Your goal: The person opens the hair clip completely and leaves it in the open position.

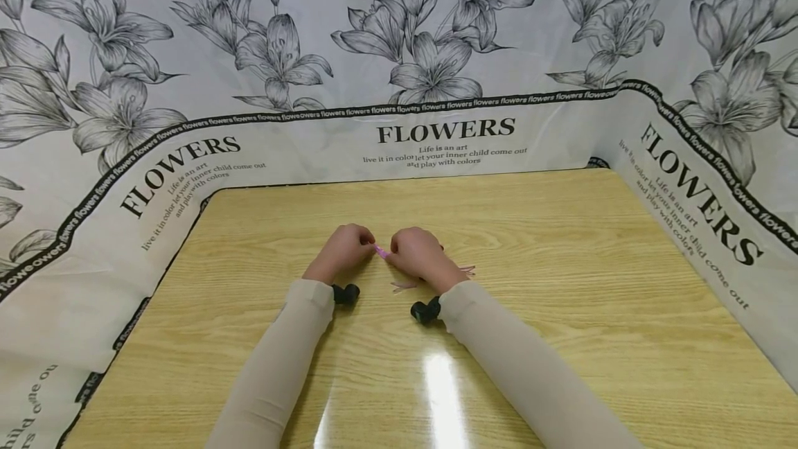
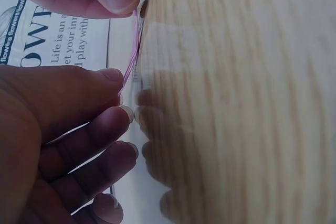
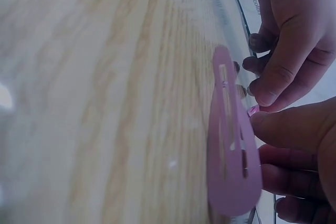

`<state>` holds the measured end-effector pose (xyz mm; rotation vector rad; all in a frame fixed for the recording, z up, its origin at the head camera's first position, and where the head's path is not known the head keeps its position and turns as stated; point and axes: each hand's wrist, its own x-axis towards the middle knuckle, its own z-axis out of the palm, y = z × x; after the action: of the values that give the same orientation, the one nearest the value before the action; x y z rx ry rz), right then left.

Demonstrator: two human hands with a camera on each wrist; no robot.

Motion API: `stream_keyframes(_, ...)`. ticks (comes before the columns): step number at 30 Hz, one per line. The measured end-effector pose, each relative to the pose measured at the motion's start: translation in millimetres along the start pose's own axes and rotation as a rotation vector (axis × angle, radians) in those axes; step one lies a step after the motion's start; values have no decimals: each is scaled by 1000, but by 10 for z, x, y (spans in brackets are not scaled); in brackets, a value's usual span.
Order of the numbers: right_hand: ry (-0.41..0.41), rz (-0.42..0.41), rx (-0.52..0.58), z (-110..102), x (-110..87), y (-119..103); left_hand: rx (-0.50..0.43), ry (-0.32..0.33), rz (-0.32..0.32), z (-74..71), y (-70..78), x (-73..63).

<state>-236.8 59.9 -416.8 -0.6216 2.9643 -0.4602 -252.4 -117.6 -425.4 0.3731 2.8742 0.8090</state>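
Note:
Between the two hands is a bright pink hair clip (image 1: 381, 251), held just above the tabletop. My left hand (image 1: 346, 248) pinches one end of it between thumb and fingertips. At the other end, the thumb and finger of my right hand (image 1: 420, 255) grip it. The left wrist view shows the clip (image 2: 130, 66) edge-on as thin pink strips. In the right wrist view, the fingers hide all but a small bit of it. A dusty-pink snap hair clip (image 3: 233, 145) lies near my right hand in that view.
More pinkish clips lie on the wooden table (image 1: 561, 262): one (image 1: 404, 287) below my right hand and some (image 1: 467, 270) beside its wrist, partly hidden. A flower-printed cloth (image 1: 449, 144) stands up around the table's back and sides. Dark wrist cameras (image 1: 426, 311) sit at both cuffs.

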Motion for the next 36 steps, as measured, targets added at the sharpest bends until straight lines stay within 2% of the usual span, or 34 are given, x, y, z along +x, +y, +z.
stream_keyframes(18, -23, 3, -16, 35, 57, -34, 5, -15, 0, -1, -8, 31)
stream_keyframes(27, -13, 32, 26, 43, 55, 4, -37, -28, -2, 7, -69, 12)
stream_keyframes(36, 12, 16, 58, 55, 48, 50, -80, -42, 13, 23, -112, -22)
